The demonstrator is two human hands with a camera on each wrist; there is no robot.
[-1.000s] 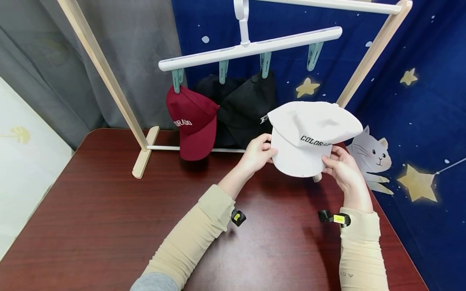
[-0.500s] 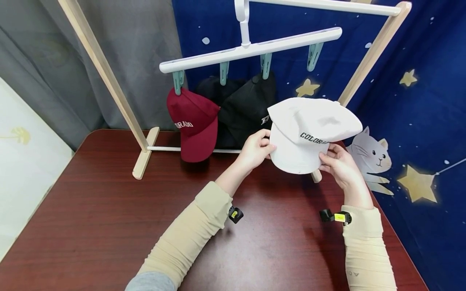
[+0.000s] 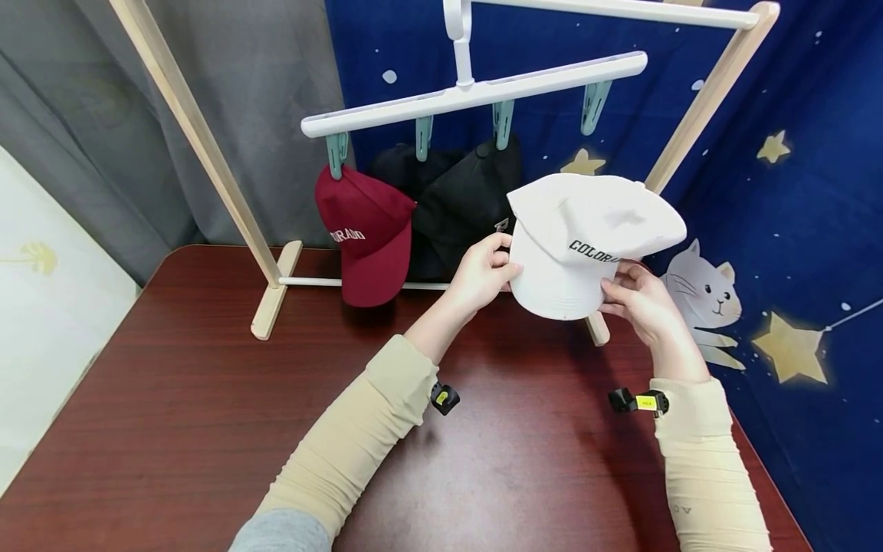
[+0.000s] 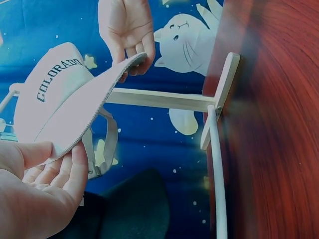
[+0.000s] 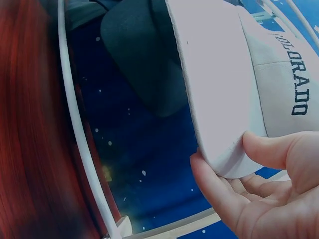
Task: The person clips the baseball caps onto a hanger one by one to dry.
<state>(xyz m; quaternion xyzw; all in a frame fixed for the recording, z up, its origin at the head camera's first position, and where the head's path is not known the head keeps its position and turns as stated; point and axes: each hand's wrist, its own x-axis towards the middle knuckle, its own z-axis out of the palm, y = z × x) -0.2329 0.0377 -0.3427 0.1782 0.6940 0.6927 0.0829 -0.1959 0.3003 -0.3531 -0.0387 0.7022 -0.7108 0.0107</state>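
Observation:
A white baseball cap (image 3: 586, 211) with dark COLORADO lettering is held up in the air between both hands, brim toward the person. My left hand (image 3: 479, 272) pinches the left edge of the brim (image 4: 84, 114), thumb on top and fingers beneath. On the opposite edge, my right hand (image 3: 645, 299) pinches the brim in the same way. Behind the cap, a white hanger bar (image 3: 476, 93) carries several green clips; the rightmost clip (image 3: 595, 107) holds nothing. From the leftmost clip (image 3: 336, 155) hangs a dark red cap (image 3: 366, 238). Black caps (image 3: 469, 199) hang beside it.
The hanger hooks over a rack of pale wooden posts (image 3: 196, 146) with a white lower rail (image 3: 310, 281). It stands on a reddish-brown table (image 3: 207, 422). Grey and blue curtains (image 3: 814, 230) form the backdrop, with a printed cat (image 3: 704, 295) at right.
Both hands have raised the white cap slightly, keeping hold of its brim. The hanger and the caps on it stay almost still.

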